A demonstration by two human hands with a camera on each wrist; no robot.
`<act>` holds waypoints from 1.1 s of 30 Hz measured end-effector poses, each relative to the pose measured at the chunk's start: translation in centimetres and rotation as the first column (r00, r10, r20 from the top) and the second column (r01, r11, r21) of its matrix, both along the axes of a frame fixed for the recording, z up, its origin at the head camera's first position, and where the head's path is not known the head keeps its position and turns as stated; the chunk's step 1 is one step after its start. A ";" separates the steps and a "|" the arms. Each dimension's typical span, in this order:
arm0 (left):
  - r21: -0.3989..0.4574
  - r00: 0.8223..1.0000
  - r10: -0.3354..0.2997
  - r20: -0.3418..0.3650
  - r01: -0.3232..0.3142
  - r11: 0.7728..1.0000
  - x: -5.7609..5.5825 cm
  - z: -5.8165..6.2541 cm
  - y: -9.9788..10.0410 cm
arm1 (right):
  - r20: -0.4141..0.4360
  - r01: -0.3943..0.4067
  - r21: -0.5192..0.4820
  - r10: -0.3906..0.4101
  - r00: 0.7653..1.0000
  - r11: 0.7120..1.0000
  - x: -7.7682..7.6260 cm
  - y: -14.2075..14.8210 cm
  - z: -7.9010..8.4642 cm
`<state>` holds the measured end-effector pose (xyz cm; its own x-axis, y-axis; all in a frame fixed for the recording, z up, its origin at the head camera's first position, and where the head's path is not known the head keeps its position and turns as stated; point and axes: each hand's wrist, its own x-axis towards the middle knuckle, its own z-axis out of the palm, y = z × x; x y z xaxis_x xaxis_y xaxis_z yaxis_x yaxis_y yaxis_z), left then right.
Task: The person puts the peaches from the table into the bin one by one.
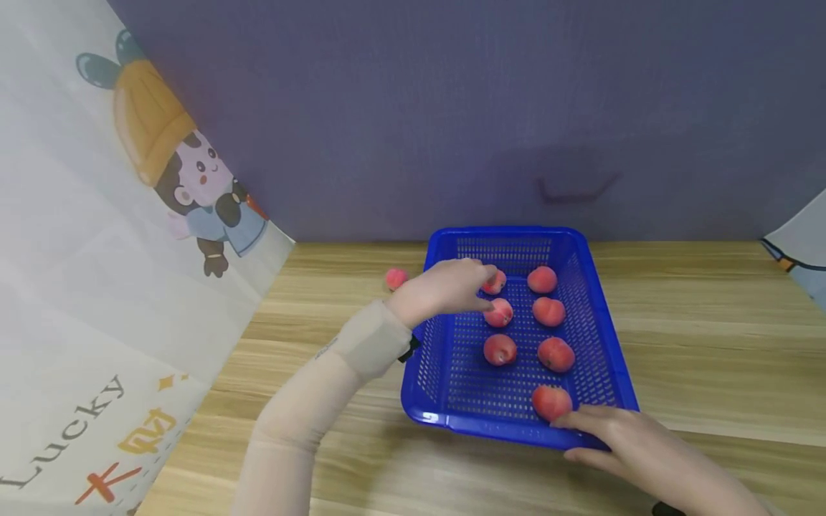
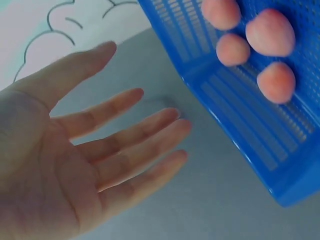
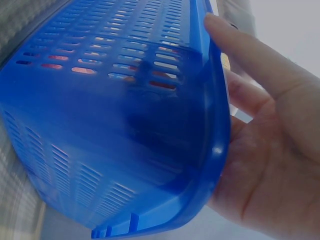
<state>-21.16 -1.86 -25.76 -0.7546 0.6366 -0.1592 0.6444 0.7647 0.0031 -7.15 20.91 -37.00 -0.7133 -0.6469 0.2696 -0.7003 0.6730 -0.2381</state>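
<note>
A blue perforated plastic basket (image 1: 503, 430) holds several red peaches, standing in two rough columns. My left hand (image 1: 445, 289) reaches over the basket's left side in the head view, its fingers above a peach (image 1: 499, 312) and overlapping another peach (image 1: 494, 282). The left wrist view shows that palm with fingers (image 2: 145, 150) spread and nothing in them. At the near right corner, my right hand (image 1: 619, 433) grips the basket rim, thumb on one side and fingers on the other. Beside its fingertips lies a peach (image 1: 551, 403) inside the basket.
One peach (image 1: 396, 279) lies outside the basket, left of it and partly behind my left wrist. The wood-grain table (image 1: 697, 322) extends on both sides. A dark blue-grey wall (image 1: 387, 143) rises behind, and a white printed sheet (image 1: 77, 272) hangs at left.
</note>
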 end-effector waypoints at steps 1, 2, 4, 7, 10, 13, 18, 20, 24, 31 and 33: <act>0.010 1.000 0.017 -0.013 -0.017 1.000 -0.1 0.1 -0.4 | 0.010 -0.001 0.002 0.001 1.000 1.000 0.0 0.0 0.0; 0.024 0.999 0.030 -0.031 -0.029 0.999 -0.2 0.2 -0.7 | 0.014 -0.003 0.004 0.003 1.000 1.000 0.0 0.0 0.1; 0.059 0.997 0.054 -0.063 -0.051 0.997 -0.4 0.2 -1.4 | 0.028 -0.004 0.008 0.003 1.000 1.000 0.0 0.0 0.1; 0.121 0.990 0.102 -0.093 -0.090 0.989 -0.9 0.0 -2.5 | 0.021 -0.001 0.008 0.001 1.000 1.000 0.1 -0.1 0.2; 0.167 0.984 0.149 -0.100 -0.131 0.977 -1.5 -0.4 -3.6 | -0.012 -0.003 -0.003 0.003 1.000 1.000 0.1 -0.2 0.2; 0.191 0.977 0.189 -0.095 -0.168 0.967 -2.2 -0.9 -4.7 | -0.054 -0.008 -0.014 0.008 0.999 1.000 0.1 -0.2 0.1; 0.257 0.964 0.253 -0.086 -0.224 0.940 -3.3 -1.6 -6.5 | -0.006 -0.004 0.000 0.004 1.000 1.000 0.2 -0.4 0.4; 0.299 0.956 0.285 -0.074 -0.252 0.921 -4.0 -2.2 -7.1 | 0.030 0.002 0.009 -0.002 1.000 1.000 0.2 -0.3 0.5; 0.371 0.938 0.340 -0.074 -0.290 0.882 -5.1 -3.6 -8.1 | 0.123 0.016 0.035 -0.020 0.992 0.999 0.2 -0.3 0.7; 0.391 0.929 0.357 -0.097 -0.295 0.872 -6.6 -5.9 -9.5 | 0.186 0.026 0.049 -0.035 0.982 0.998 0.0 -0.2 0.7; 0.403 0.924 0.370 -0.096 -0.304 0.863 -7.0 -6.5 -9.8 | 0.177 0.030 0.048 -0.039 0.983 0.998 0.0 -0.2 0.7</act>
